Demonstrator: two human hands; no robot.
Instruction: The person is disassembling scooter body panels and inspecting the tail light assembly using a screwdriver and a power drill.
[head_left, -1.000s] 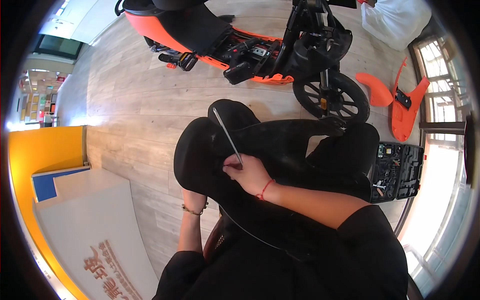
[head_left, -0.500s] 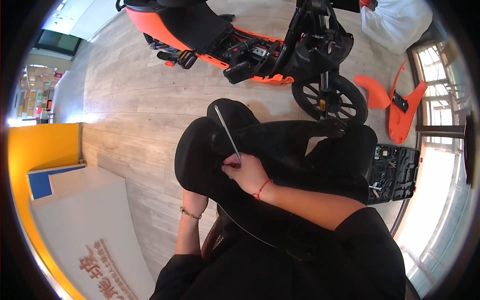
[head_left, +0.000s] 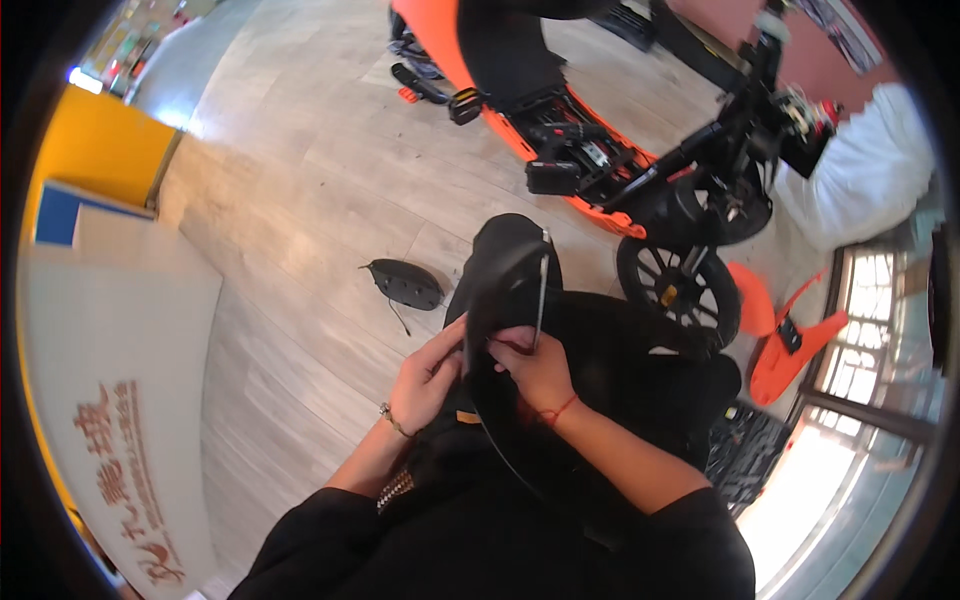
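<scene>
A curved black plastic panel (head_left: pixel 492 400) is tilted up on its edge across my lap. My left hand (head_left: pixel 424 383) holds its left edge, the fingers stretched along the side and the thumb close by. My right hand (head_left: pixel 538 375) is closed round a screwdriver (head_left: pixel 542 300), its long thin metal shaft pointing up and away from me; the handle is hidden in the palm. The fingertips of that hand also pinch at the panel's inner face, and what they touch there is too small to tell.
A black oval part (head_left: pixel 405 284) with a cable lies on the floor beyond my left hand. Ahead stands a partly stripped orange-and-black scooter (head_left: pixel 590 150), a cordless drill (head_left: pixel 555 170) on its footboard. Orange panels (head_left: pixel 790 350) and an open toolcase (head_left: pixel 748 450) are at right, a white counter (head_left: pixel 120 330) left.
The panel has been tipped up and turned on my lap. My left hand has come from beneath it to its left edge. The black oval part now shows on the floor. My view has shifted.
</scene>
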